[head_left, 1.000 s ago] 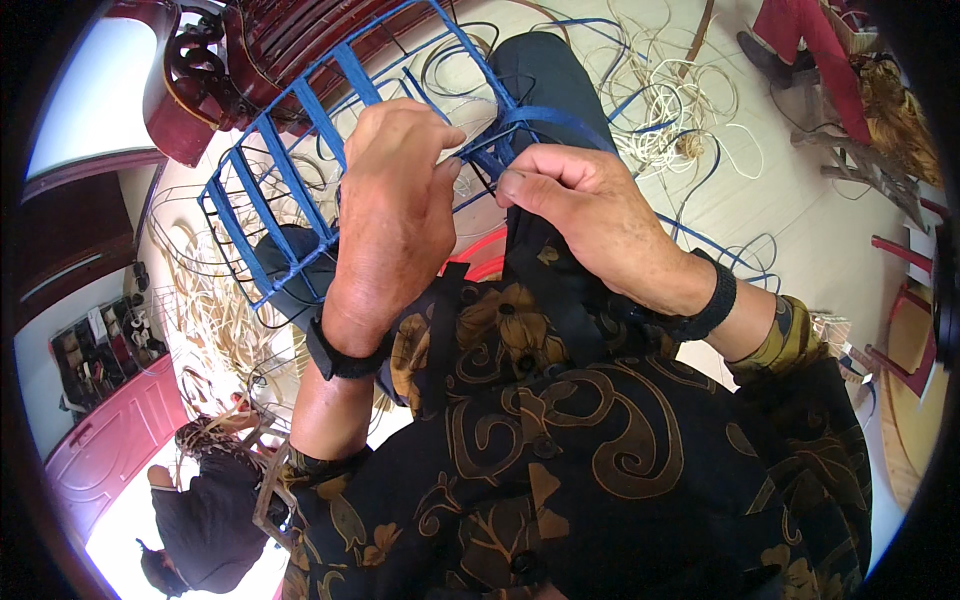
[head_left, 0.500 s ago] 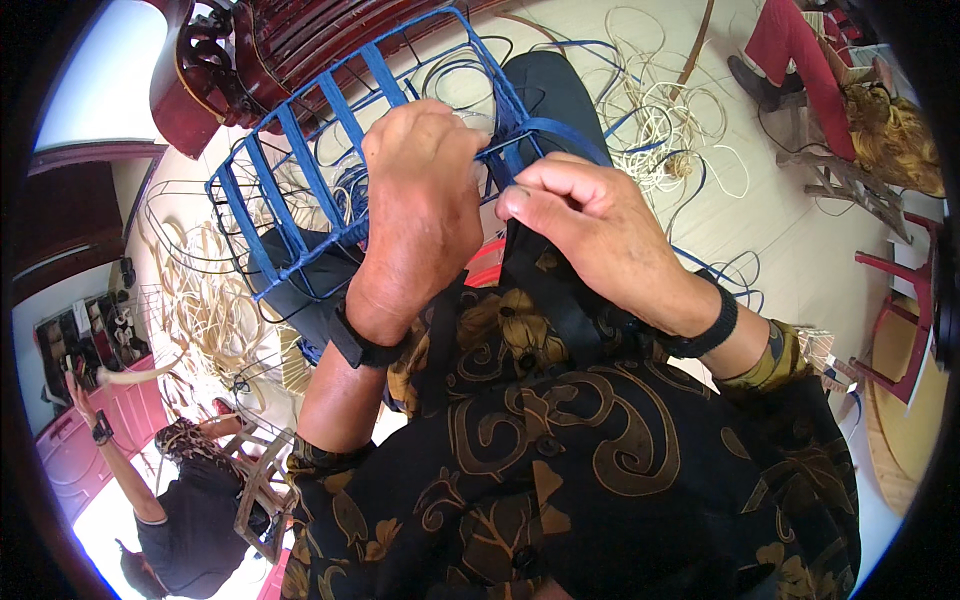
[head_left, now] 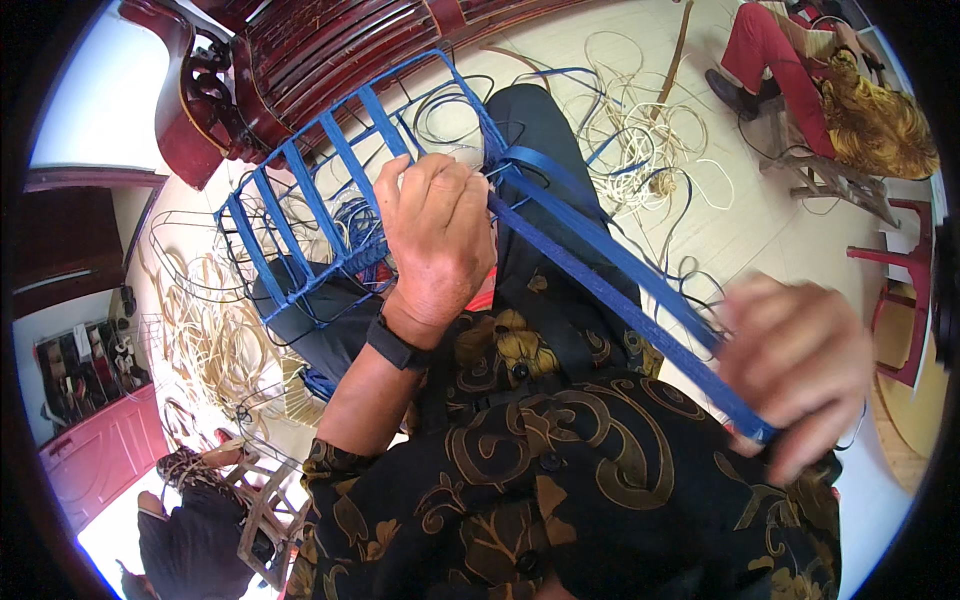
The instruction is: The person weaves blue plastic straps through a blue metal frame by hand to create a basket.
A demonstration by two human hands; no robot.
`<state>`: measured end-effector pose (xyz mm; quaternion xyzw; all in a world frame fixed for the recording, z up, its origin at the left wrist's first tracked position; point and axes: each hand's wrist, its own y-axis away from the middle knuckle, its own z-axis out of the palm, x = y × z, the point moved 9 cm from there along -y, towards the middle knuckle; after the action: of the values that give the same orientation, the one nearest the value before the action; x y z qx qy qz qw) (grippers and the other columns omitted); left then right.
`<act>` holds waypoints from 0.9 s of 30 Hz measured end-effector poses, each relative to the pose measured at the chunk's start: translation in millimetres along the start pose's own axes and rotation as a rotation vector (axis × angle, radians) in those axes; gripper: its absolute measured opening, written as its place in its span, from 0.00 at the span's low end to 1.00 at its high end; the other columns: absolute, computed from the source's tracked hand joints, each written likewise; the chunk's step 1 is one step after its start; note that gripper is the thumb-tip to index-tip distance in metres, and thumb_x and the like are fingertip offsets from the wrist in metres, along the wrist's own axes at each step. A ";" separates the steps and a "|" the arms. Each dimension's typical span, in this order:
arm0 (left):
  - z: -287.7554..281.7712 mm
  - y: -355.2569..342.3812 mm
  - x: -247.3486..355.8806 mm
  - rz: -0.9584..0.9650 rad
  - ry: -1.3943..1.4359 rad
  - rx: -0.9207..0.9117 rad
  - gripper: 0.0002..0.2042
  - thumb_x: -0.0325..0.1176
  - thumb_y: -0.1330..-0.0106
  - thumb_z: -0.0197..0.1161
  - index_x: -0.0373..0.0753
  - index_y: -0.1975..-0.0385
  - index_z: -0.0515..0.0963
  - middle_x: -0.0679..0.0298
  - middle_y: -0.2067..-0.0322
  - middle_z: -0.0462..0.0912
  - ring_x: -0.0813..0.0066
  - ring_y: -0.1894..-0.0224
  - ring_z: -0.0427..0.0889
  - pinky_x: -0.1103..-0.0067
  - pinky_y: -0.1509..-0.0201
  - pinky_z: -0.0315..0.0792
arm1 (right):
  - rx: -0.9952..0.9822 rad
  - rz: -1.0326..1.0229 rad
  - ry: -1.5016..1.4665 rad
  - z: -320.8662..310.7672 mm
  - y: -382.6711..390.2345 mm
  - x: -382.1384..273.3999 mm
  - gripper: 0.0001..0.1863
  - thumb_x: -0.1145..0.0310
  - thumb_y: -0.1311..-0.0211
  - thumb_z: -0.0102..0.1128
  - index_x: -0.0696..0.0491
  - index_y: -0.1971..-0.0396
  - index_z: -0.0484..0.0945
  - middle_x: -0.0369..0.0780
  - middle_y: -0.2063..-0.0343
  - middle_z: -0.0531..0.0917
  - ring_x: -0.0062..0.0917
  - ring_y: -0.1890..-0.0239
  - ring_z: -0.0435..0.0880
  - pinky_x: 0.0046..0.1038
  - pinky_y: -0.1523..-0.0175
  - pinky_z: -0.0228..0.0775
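A blue-wrapped wire frame [head_left: 338, 150], basket-like with flat blue bands across it, rests tilted over my legs. My left hand [head_left: 437, 235] is closed on its near edge, fingers curled over the rim where the strip is wound. From that corner a blue weaving strip [head_left: 640, 330] runs out to the right in two lengths, pulled straight. At its far end my right hand [head_left: 800, 370], blurred by motion, grips the strip beside my right side. A loop of the strip bulges above the frame's corner.
Pale loose strands [head_left: 650, 130] lie tangled on the floor ahead, and a larger heap [head_left: 215, 300] is at left. A dark red wooden bench [head_left: 340, 60] stands beyond the frame. People sit at far right and lower left. A red stool [head_left: 905, 270] is at right.
My right hand has swung from the frame's corner out to the right and down, drawing the blue strip long. My left hand stays on the frame, which sits slightly lower in view.
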<state>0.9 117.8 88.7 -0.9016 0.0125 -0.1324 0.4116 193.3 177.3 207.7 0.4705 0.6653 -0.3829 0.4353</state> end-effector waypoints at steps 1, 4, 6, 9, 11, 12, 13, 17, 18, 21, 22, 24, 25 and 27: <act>-0.1 1.5 0.1 0.000 -0.017 0.007 0.11 0.19 0.52 0.64 0.33 0.67 0.81 0.57 0.64 0.82 0.57 0.55 0.82 0.60 0.45 0.71 | -0.064 -0.020 -0.034 1.1 20.5 -14.3 0.16 0.53 0.40 0.76 0.51 0.67 0.87 0.37 0.70 0.87 0.30 0.64 0.87 0.39 0.45 0.68; -2.4 3.1 -2.5 0.000 -0.036 0.023 0.11 0.19 0.52 0.64 0.33 0.67 0.81 0.58 0.64 0.82 0.58 0.55 0.82 0.60 0.45 0.71 | -0.014 0.028 -0.275 10.7 75.9 -22.6 0.20 0.52 0.32 0.68 0.57 0.62 0.86 0.42 0.69 0.88 0.31 0.69 0.89 0.33 0.51 0.77; -5.0 2.7 4.8 0.033 -0.066 0.029 0.11 0.20 0.52 0.65 0.33 0.66 0.81 0.58 0.64 0.83 0.58 0.56 0.82 0.60 0.45 0.71 | 0.166 0.336 -0.318 31.9 132.6 25.7 0.26 0.49 0.26 0.56 0.60 0.59 0.86 0.45 0.68 0.89 0.31 0.67 0.90 0.32 0.50 0.80; 1.6 6.7 12.0 0.078 -0.026 -0.006 0.10 0.22 0.50 0.65 0.34 0.66 0.82 0.59 0.60 0.82 0.60 0.53 0.81 0.58 0.42 0.68 | 0.420 0.992 -0.599 97.1 206.6 126.5 0.34 0.46 0.20 0.42 0.65 0.54 0.84 0.48 0.69 0.89 0.32 0.64 0.91 0.33 0.47 0.81; 6.4 14.3 16.4 0.100 -0.004 -0.041 0.10 0.24 0.49 0.67 0.34 0.66 0.83 0.58 0.58 0.82 0.59 0.51 0.80 0.58 0.43 0.69 | 0.405 1.198 -0.703 146.0 242.3 189.4 0.32 0.47 0.22 0.49 0.67 0.49 0.81 0.49 0.65 0.89 0.34 0.63 0.91 0.31 0.50 0.81; 3.8 12.6 14.9 0.097 -0.012 -0.020 0.10 0.23 0.50 0.67 0.34 0.66 0.83 0.58 0.58 0.82 0.58 0.50 0.80 0.58 0.43 0.70 | 0.316 1.333 -0.700 160.6 251.8 209.7 0.32 0.48 0.23 0.53 0.67 0.47 0.80 0.49 0.64 0.89 0.34 0.63 0.91 0.31 0.51 0.82; 0.7 13.2 12.1 0.089 -0.020 0.002 0.11 0.23 0.51 0.68 0.34 0.66 0.83 0.58 0.58 0.81 0.57 0.50 0.80 0.59 0.44 0.71 | 0.341 1.429 -0.647 159.8 256.5 223.5 0.26 0.57 0.25 0.55 0.67 0.45 0.79 0.48 0.63 0.89 0.33 0.64 0.91 0.30 0.54 0.83; -3.4 16.3 8.7 0.072 -0.012 0.026 0.12 0.22 0.53 0.69 0.33 0.66 0.83 0.57 0.57 0.81 0.55 0.51 0.79 0.60 0.48 0.72 | 0.306 1.480 -0.427 153.7 274.6 256.1 0.18 0.65 0.33 0.62 0.64 0.52 0.83 0.47 0.63 0.89 0.32 0.66 0.91 0.32 0.59 0.81; -2.2 16.8 9.0 0.063 -0.010 0.024 0.12 0.22 0.54 0.68 0.33 0.66 0.83 0.57 0.57 0.81 0.55 0.51 0.79 0.60 0.48 0.71 | 0.066 1.559 -0.056 133.1 251.2 257.0 0.17 0.63 0.33 0.62 0.63 0.55 0.84 0.47 0.64 0.89 0.35 0.68 0.91 0.35 0.60 0.80; -3.8 16.3 7.6 0.051 0.017 0.028 0.14 0.22 0.55 0.68 0.34 0.65 0.83 0.57 0.57 0.80 0.56 0.52 0.79 0.60 0.49 0.71 | 0.277 1.039 0.530 72.2 140.8 238.4 0.14 0.62 0.33 0.63 0.58 0.60 0.85 0.48 0.65 0.87 0.43 0.66 0.87 0.40 0.60 0.78; -2.7 16.6 8.6 0.053 0.005 0.031 0.15 0.22 0.55 0.68 0.34 0.64 0.83 0.58 0.57 0.80 0.56 0.52 0.79 0.59 0.48 0.71 | 0.532 0.839 0.498 46.4 96.8 215.4 0.13 0.63 0.33 0.64 0.58 0.59 0.85 0.49 0.65 0.87 0.45 0.65 0.86 0.40 0.59 0.78; -2.3 19.2 11.5 0.056 -0.013 0.034 0.16 0.23 0.56 0.68 0.35 0.63 0.83 0.58 0.57 0.80 0.56 0.52 0.79 0.59 0.48 0.70 | 0.720 0.599 0.522 22.1 34.9 197.9 0.13 0.64 0.32 0.63 0.57 0.58 0.85 0.50 0.63 0.87 0.44 0.62 0.87 0.40 0.57 0.78; -2.9 18.9 10.4 0.050 -0.007 0.021 0.16 0.23 0.56 0.68 0.35 0.63 0.83 0.58 0.57 0.81 0.56 0.51 0.79 0.58 0.47 0.70 | 0.728 0.537 0.536 17.8 13.3 202.1 0.13 0.65 0.33 0.64 0.58 0.57 0.84 0.50 0.62 0.86 0.45 0.63 0.86 0.39 0.57 0.79; -2.4 19.3 8.1 0.040 -0.004 -0.009 0.16 0.23 0.56 0.68 0.36 0.63 0.83 0.58 0.56 0.81 0.56 0.50 0.78 0.57 0.46 0.70 | 0.749 0.434 0.590 16.4 -19.8 211.9 0.14 0.64 0.34 0.65 0.58 0.56 0.84 0.50 0.61 0.86 0.46 0.63 0.86 0.40 0.57 0.79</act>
<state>9.8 102.2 77.7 -0.9032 0.0304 -0.1223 0.4103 140.1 219.0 5.3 0.8087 0.4644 -0.3468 0.1005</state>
